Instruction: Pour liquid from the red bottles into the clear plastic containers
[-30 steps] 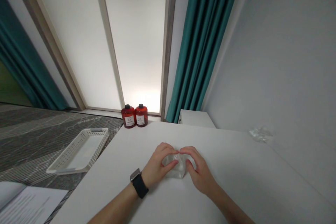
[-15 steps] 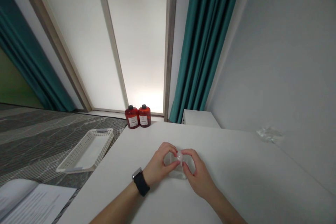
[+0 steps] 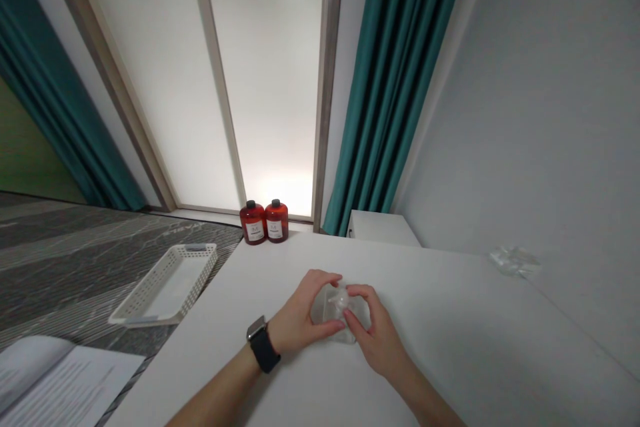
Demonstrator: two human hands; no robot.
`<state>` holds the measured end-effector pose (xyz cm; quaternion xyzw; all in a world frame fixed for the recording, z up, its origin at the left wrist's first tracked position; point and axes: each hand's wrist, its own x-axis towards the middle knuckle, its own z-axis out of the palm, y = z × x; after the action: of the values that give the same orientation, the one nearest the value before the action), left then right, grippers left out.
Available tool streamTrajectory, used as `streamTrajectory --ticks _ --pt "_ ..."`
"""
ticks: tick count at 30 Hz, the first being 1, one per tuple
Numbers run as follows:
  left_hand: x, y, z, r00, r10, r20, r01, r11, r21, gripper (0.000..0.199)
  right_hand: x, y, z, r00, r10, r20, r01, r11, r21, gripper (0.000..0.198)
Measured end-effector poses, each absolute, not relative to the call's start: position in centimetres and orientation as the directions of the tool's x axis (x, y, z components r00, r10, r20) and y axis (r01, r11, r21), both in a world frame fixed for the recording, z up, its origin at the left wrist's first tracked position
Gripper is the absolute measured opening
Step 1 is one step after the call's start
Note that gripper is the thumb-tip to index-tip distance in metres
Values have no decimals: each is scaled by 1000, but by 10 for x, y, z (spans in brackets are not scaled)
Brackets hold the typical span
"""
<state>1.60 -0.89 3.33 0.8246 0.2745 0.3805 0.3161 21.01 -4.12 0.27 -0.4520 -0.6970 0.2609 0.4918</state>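
A small see-through container [image 3: 345, 335] rests on the white table between my two hands. On top of it is a rounded, clear-whitish piece [image 3: 341, 298], its exact kind too blurred to tell. My left hand [image 3: 306, 317], with a black-banded watch [image 3: 263, 345] on its wrist, curves around the left side with thumb and index finger wide apart. From the right, my right hand [image 3: 376, 330] has thumb and index finger against the rounded piece. Parts of the container are hidden behind the fingers.
Two red-brown bottles [image 3: 265, 221] with black caps stand at the table's far left corner. Beyond the left edge are a white perforated basket [image 3: 120, 315] and an open book [image 3: 95, 380]. Crumpled clear plastic [image 3: 515, 260] lies at the right, near the wall.
The left thumb and index finger have spread from a pinch on the rounded piece to a wide gap. The right fingers remain at it, the thumb slightly lower.
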Motion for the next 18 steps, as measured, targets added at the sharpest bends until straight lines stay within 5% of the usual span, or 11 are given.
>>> streamTrajectory --ticks 3,9,13,18 --pt "12 -3 26 613 715 335 221 -563 797 85 208 -41 4 -100 888 450 370 452 -811 21" --pt "7 6 19 644 738 204 294 -485 824 76 205 -41 -1 -85 908 410 299 416 -859 25" --pt "7 7 21 660 734 158 333 -475 815 59 204 -39 -8 8 918 395 288 377 -881 52" --pt "7 7 21 652 738 171 325 -476 817 59 205 -37 -10 -102 932 347 160 360 -919 72"
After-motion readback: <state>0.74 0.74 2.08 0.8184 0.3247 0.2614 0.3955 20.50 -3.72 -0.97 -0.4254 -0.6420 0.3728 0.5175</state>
